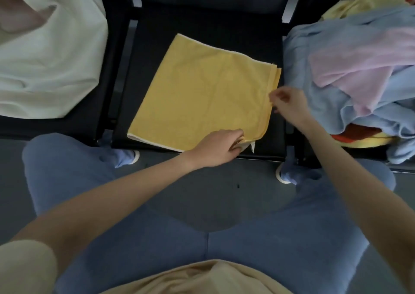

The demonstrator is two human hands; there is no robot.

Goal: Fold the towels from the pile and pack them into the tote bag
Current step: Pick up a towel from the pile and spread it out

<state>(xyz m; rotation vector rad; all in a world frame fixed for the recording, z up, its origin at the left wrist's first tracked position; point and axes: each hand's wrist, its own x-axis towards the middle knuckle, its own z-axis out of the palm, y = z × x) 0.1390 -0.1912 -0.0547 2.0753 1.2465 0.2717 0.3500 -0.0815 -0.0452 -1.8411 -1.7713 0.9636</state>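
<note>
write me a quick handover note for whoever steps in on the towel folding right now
Left hand: grips the near right corner of the yellow towel.
Right hand: pinches the towel's right edge.
Yellow towel: folded at least once, lying flat on the middle dark seat.
Pile of unfolded towels: blue, pink and others, on the seat to the right.
White tote bag: on the seat to the left, something pink showing inside.
Done: first fold on the yellow towel.
Left: finish folding it, pack it in the bag, then work through the pile.
</note>
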